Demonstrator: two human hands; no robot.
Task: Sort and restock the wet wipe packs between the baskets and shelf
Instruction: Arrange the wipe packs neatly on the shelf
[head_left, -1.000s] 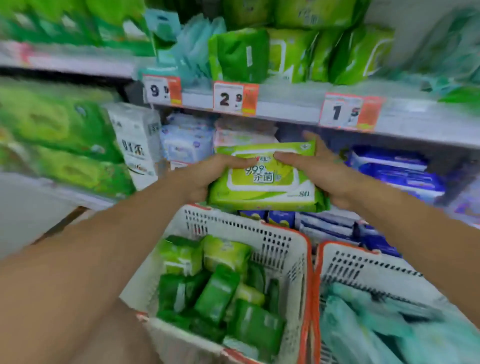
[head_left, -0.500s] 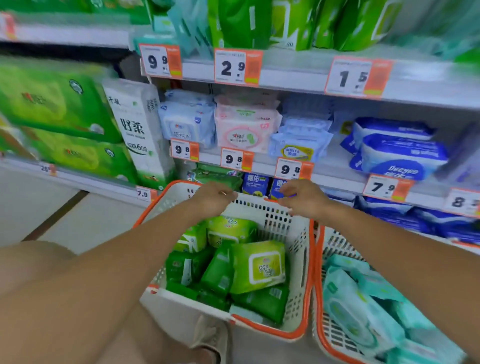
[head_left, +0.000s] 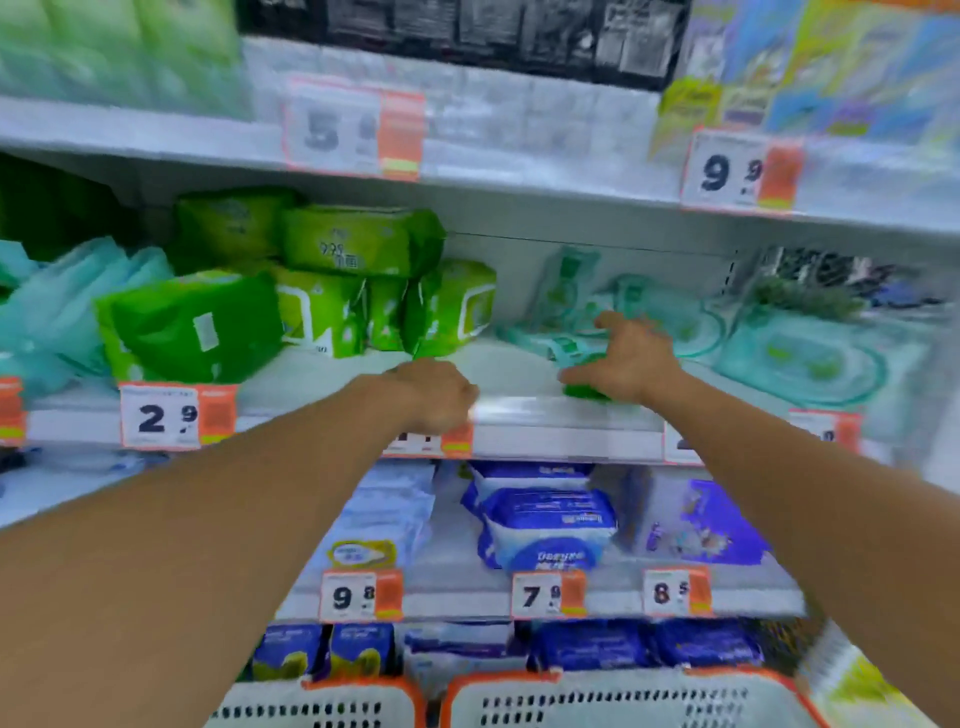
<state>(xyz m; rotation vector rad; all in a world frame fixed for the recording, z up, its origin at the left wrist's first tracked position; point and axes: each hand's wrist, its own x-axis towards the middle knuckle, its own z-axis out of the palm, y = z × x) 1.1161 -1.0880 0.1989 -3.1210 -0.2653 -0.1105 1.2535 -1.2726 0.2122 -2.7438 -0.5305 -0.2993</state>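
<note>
Both hands rose from the baskets: right hand grips a green pack; left hand's grip curled, empty.

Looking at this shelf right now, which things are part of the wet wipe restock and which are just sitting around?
Job:
green wipe packs
teal wipe packs
small green pack under the right hand
left hand
baskets

Lying about:
blue packs
price tags

Orange-and-white price tags lined the shelf edges. Dark printed boxes stood on the top tier, beside colourful cartons.
</note>
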